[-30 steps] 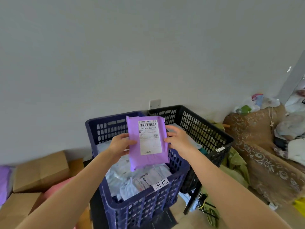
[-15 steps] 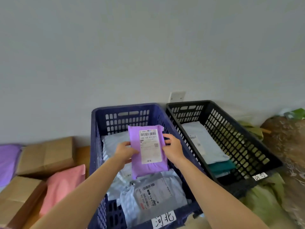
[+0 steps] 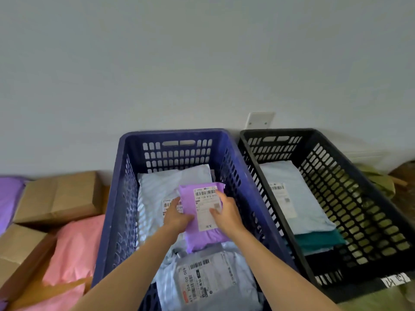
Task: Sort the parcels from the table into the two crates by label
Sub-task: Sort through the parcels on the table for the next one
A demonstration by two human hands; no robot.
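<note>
Both my hands hold a purple parcel (image 3: 203, 237) with a white barcode label inside the blue crate (image 3: 125, 167). My left hand (image 3: 176, 217) grips its left edge and my right hand (image 3: 225, 213) grips its right side, thumb on the label. The parcel lies low over several pale blue and grey parcels (image 3: 211, 281) in that crate. To the right stands the black crate (image 3: 359, 173), holding a light blue parcel (image 3: 294, 194) and a teal one (image 3: 316, 240). A white tag (image 3: 396, 280) sits on its near rim.
Left of the blue crate lie cardboard boxes (image 3: 58, 196), a pink parcel (image 3: 76, 245) and a purple parcel (image 3: 9, 196). A wall with a white socket plate (image 3: 260, 120) rises behind the crates. Olive fabric (image 3: 379, 180) lies beyond the black crate.
My hands have lowered the purple parcel down into the blue crate, close to the parcels there. My view has swung left and down, so both crates now show from above.
</note>
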